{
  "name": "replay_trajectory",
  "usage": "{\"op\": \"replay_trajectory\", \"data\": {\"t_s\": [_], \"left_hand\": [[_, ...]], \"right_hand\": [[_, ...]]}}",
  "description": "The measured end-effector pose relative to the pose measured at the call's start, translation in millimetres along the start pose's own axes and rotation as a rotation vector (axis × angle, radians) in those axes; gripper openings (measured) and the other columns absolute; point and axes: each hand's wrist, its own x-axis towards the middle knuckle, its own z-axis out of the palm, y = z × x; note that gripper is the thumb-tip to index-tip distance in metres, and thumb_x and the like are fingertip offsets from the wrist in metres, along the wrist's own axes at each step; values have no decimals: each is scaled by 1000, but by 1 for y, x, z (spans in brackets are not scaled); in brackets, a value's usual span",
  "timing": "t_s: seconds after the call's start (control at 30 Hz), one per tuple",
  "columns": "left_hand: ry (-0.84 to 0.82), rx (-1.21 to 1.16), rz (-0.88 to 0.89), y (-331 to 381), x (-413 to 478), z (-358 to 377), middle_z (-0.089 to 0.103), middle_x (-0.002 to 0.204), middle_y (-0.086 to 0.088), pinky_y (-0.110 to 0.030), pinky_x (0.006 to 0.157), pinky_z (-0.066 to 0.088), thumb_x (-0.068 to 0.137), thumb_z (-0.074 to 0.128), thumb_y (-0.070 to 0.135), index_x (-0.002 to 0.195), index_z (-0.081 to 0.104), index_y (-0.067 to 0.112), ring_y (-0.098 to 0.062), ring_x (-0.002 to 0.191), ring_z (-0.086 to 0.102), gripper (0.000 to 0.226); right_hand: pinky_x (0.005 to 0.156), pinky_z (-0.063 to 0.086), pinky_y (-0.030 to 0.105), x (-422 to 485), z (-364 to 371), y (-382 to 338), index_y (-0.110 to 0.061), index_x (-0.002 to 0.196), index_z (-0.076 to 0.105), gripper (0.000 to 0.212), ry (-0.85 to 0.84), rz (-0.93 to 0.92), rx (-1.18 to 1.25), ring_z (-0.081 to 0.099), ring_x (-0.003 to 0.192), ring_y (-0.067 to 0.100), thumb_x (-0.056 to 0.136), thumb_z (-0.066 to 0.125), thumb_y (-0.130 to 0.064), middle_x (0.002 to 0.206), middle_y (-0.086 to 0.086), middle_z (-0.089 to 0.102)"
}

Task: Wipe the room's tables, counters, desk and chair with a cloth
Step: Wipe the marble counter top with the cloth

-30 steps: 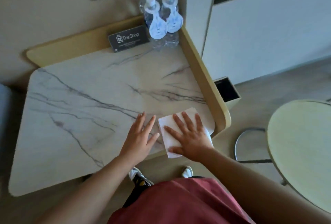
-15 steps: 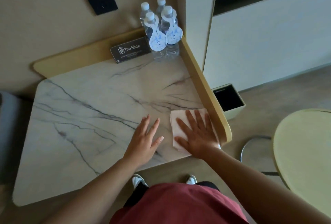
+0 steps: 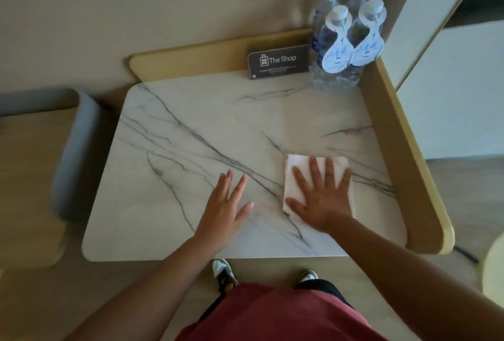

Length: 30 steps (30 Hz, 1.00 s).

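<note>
— Two hands flat on the marble table [image 3: 191, 128], but only one is working. See the white cloth [image 3: 291, 174]? It sits under the right hand [image 3: 323, 199], fingers spread straight and pressing down on it, not curled round it.

— And the left hand [image 3: 223, 204]?

— Palm down on bare marble just beside the cloth, fingers relaxed and straight, holding nothing. It looks like a brace.

— So which way does the wipe go?

— My guess: away from the body or to the left. The cloth lies in the near right part of the top, its long side running front to back. Most of the unwiped-looking marble stretches left and toward the wall.

— Anything in the way?

— Water bottles [image 3: 343, 49] and a small sign [image 3: 278, 61] stand at the far right corner, well apart from the cloth.
</note>
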Motion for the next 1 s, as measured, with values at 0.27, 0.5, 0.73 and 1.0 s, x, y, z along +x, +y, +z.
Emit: {"op": "replay_trajectory", "data": {"t_s": [0.27,0.5,0.73,1.0], "left_hand": [[52,-60,-42,-105,-21,-38,-9,170,3,-35,125,3,96,19,70,161,6,36,-11,154,-18,75],[127,-47,-123,-219,-48,-85,-2,171,1,-37,124,5,98,17,71,162,9,35,-12,155,-14,74],[158,-69,-260,-292,-74,-114,3,171,-7,-43,124,8,100,28,65,162,19,24,-18,155,-11,74],[129,4,-294,-307,-75,-130,13,169,-15,-48,124,21,94,14,69,160,25,17,-29,157,3,85]], "right_hand": [[113,-7,76,26,2,-158,-38,160,-13,87,-25,-96,11,-26,151,44,85,-8,-83,168,9,-23],[114,-8,75,62,-1,-298,-36,160,-12,84,-22,-203,27,-29,150,44,90,-1,-81,167,11,-24],[114,-1,76,93,-4,-393,-32,163,11,85,14,-290,48,-14,154,46,93,18,-80,170,14,-6],[113,-6,76,120,-6,-448,-36,162,0,83,-3,-394,34,-23,152,45,92,8,-79,170,12,-15]]}}
